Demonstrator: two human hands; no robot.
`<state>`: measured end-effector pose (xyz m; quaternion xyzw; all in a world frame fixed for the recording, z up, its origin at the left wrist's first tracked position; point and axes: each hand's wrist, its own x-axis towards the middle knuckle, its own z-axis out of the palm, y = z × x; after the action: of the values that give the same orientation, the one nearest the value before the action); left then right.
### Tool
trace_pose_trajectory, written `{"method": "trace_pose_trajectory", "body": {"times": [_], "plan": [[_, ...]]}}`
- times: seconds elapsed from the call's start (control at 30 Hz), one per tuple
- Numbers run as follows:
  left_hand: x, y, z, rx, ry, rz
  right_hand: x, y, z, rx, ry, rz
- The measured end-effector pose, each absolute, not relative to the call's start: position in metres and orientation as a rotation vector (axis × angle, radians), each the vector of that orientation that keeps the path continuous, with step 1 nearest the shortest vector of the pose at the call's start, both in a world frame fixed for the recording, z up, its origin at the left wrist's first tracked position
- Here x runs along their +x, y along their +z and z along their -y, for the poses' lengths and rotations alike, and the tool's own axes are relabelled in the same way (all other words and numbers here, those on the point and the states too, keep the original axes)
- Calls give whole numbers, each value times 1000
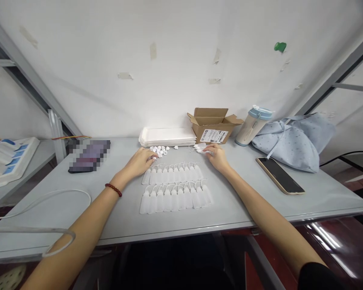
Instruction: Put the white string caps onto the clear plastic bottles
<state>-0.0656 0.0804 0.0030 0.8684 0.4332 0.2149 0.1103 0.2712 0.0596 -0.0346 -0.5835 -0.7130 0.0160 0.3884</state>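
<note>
My left hand (141, 160) is closed, its fingertips pinching a small white cap beside a loose pile of white caps (159, 150). On the right, my right hand (218, 157) has its fingers closed on a small translucent plastic bottle at the edge of a little cluster of bottles (201, 148). Between my forearms lie two rows of similar flat bottles with thin white loops at their tops: a back row (172, 175) and a front row (174, 200). The fingers partly hide what each hand holds.
Behind the caps lies a stack of white trays (169, 137), next to an open cardboard box (212, 131). Further right are a tumbler (251, 127), a blue cloth bag (293, 143) and a phone (280, 176). A blurred dark object (90, 156) and a white cable (59, 191) lie left.
</note>
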Motion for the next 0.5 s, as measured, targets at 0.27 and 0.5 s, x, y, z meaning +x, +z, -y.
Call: {"method": "trace_pose_trajectory", "body": {"times": [0.27, 0.5], "plan": [[-58, 19, -73, 1871, 1026, -1253, 255, 15, -15, -1504, 379, 2150], [-45, 32, -56, 1648, 1078, -1158, 238, 25, -3, -1692, 632, 2264]]}}
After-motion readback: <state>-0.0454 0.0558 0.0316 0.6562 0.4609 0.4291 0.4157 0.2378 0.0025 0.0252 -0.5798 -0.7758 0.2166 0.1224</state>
